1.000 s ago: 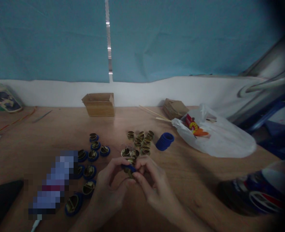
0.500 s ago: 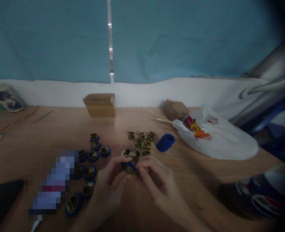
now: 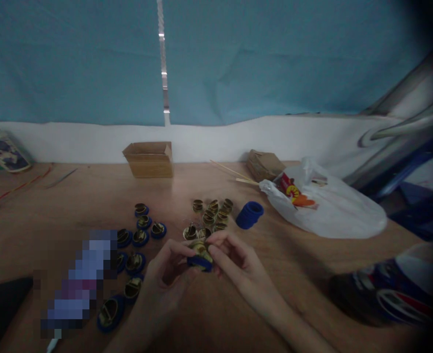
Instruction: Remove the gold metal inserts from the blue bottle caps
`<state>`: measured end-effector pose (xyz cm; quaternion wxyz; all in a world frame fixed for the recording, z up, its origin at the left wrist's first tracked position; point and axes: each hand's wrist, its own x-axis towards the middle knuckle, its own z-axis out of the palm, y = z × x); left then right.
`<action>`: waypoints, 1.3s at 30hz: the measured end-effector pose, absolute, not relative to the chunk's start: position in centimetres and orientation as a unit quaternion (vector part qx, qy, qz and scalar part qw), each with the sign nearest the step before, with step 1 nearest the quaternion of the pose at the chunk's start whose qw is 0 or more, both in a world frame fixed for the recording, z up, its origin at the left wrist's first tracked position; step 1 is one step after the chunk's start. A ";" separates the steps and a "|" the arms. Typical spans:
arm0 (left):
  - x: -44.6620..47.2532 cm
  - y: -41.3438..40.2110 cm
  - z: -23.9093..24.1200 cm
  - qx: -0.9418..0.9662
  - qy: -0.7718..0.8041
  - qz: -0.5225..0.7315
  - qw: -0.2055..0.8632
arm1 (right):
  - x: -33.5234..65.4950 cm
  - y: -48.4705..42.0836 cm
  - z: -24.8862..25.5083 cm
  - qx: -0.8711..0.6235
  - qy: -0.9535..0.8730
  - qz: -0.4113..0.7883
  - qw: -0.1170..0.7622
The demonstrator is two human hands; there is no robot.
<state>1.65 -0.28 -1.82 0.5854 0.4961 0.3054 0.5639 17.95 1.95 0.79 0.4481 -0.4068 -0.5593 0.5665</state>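
Note:
My left hand [image 3: 170, 274] grips a round brass-coloured metal piece with a blue ring [image 3: 201, 261] around its lower edge. My right hand [image 3: 234, 262] pinches the same piece from the other side, thumb and fingertips on its rim. Just beyond my fingers lies a cluster of several round brass-coloured pieces without rings [image 3: 209, 216], each with a bar across it. A short stack of blue rings [image 3: 250, 215] leans to the right of them. Left of my hands, several brass-coloured pieces fitted with blue rings [image 3: 134, 263] lie spread on the wooden table [image 3: 216, 314].
An open cardboard box [image 3: 150, 161] stands by the wall, with a brown package [image 3: 265, 165] farther right. A white plastic bag [image 3: 334, 215] holds coloured wrappers. A dark bottle [image 3: 381, 289] lies at right. A blurred-out blue object with a white cable [image 3: 79, 279] sits at left.
The held piece has turned in my fingers, showing more of its brass side above the blue ring. My right fingertips have moved up onto it. The view has shifted slightly.

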 end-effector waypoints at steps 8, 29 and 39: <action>1.5 -0.2 -1.4 0.503 0.343 0.575 0.546 | 18.8 2.4 -0.4 -0.351 -0.452 0.731 0.372; 1.6 0.1 -1.9 0.400 0.449 0.441 0.666 | 18.0 1.6 -0.1 -0.422 -0.612 0.512 0.431; 1.4 0.3 -1.2 0.453 0.419 0.435 0.655 | 18.2 1.2 0.4 -0.408 -0.730 0.423 0.349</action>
